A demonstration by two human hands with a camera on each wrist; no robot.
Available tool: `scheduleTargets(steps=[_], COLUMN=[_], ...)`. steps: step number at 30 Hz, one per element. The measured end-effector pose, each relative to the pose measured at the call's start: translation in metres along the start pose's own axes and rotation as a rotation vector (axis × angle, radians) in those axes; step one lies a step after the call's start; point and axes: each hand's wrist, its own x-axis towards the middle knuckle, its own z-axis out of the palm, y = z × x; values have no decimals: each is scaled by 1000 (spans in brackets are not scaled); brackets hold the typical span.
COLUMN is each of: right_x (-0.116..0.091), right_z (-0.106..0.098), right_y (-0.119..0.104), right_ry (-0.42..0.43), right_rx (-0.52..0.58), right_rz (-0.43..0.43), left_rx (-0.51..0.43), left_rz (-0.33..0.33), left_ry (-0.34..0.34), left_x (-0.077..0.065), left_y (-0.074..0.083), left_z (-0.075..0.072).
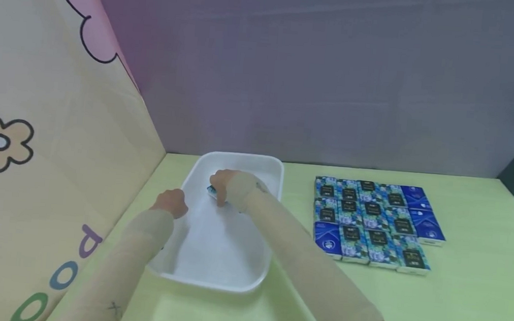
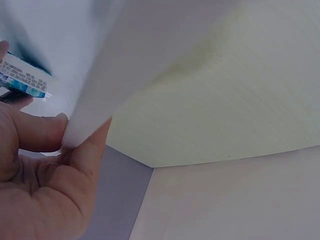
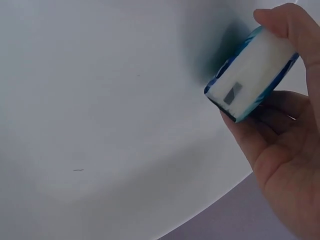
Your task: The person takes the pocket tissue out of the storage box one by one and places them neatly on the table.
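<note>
A white plastic tub [image 1: 211,258] stands on the table's left side. My left hand [image 1: 170,203] pinches its left rim between thumb and fingers, and the left wrist view shows that rim [image 2: 95,112] in the grip. Inside the tub, toward its far end, my right hand [image 1: 227,183] holds a small blue floral tissue pack [image 3: 255,75] by its sides. In the head view most of that pack is hidden behind the hand. Whether the pack touches the tub's floor, I cannot tell.
To the right of the tub, several similar packs [image 1: 370,226] lie flat in close rows, most floral, a few plain dark blue. The yellow-green table [image 1: 469,301] meets a grey backdrop [image 1: 319,74] behind and a patterned cloth wall [image 1: 54,173] at the left.
</note>
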Motion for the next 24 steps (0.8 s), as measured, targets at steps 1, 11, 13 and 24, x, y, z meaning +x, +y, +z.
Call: scheduleTargets(steps=[1, 11, 13, 24], right_x=[-3, -16, -16, -20], right_z=[-1, -8, -9, -31], right_y=[-2, -13, -13, -11], right_ry=[13, 29, 30, 62], right_rx=[7, -5, -39, -208], right_rz=[-5, -6, -18, -129], left_rx=[4, 38, 32, 6], left_rz=[0, 28, 15, -29], left_ry=[0, 28, 17, -11], left_x=[1, 1, 1, 5], left_y=[0, 0, 2, 2], left_z=[0, 0, 1, 2])
